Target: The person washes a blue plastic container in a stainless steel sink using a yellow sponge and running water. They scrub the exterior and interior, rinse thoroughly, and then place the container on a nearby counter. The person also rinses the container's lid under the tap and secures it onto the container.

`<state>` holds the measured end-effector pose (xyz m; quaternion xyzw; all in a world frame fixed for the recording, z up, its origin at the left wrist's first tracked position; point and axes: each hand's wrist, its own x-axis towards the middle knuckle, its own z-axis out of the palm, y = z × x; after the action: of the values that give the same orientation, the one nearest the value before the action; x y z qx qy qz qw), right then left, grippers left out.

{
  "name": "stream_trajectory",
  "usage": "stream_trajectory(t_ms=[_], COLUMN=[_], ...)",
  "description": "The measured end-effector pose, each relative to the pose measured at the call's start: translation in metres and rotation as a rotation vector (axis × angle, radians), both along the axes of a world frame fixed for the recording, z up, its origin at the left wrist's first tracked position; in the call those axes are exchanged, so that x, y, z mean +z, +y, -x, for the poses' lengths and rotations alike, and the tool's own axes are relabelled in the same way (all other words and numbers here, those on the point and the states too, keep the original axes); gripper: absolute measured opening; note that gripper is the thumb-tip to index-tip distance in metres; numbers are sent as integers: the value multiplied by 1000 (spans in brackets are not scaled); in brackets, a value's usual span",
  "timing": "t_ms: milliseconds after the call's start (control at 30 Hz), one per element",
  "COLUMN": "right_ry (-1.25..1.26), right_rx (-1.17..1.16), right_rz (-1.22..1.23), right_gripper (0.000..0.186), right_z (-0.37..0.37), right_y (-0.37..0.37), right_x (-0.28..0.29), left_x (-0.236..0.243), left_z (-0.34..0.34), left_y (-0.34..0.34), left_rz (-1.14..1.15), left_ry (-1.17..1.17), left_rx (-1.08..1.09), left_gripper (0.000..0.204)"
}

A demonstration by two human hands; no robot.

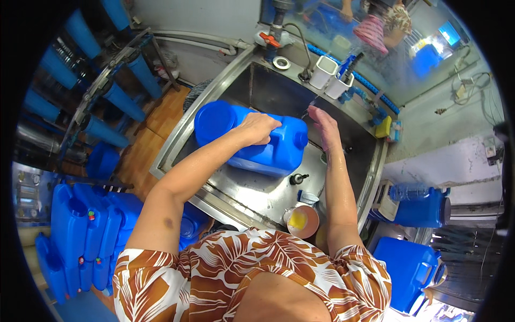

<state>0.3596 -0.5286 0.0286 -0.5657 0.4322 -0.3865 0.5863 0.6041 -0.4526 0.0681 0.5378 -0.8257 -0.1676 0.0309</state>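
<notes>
A blue plastic water jug (pixel 257 160) with a wide round blue lid (pixel 214 122) lies on its side in a stainless steel sink (pixel 236 185). My left hand (pixel 258 130) is closed around the jug's handle. My right hand (pixel 325 127) is held just past the jug's small-capped end, fingers stretched out and nothing in them. Beside its fingertips runs what looks like a thin stream of water (pixel 310 109). In the sink's near part are a small black fitting (pixel 298 178) and a pinkish tub (pixel 310 226) with something yellow inside.
White holders (pixel 323 72) with brushes stand on the sink's back ledge, near a red valve handle (pixel 270 39). A yellow sponge (pixel 382 127) sits at the right corner. Blue jugs (pixel 70 225) crowd the lower left; another blue container (pixel 405 268) stands right. Blue filter housings (pixel 123 102) line the left.
</notes>
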Motion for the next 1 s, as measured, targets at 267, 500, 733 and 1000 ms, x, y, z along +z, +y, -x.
stream_trajectory(t_ms=[267,500,733,1000], right_ry=[258,1073,1311,1253], right_rx=[-66,-109,-154,-378], right_rz=[156,572,458,295], right_gripper=[73,91,80,80], right_z=[11,-24,-69,-77], right_y=[16,-1,-2,3], right_x=[-27,-29,-10,-17], left_x=[-38,-34,-6,-20], left_z=[16,19,-41,-85], left_y=[-9,-26,-185,-317], left_rz=[399,708,575,152], left_ry=[-99,181,-134,23], left_rx=[-717,-726,461,471], left_gripper=[15,21,48,60])
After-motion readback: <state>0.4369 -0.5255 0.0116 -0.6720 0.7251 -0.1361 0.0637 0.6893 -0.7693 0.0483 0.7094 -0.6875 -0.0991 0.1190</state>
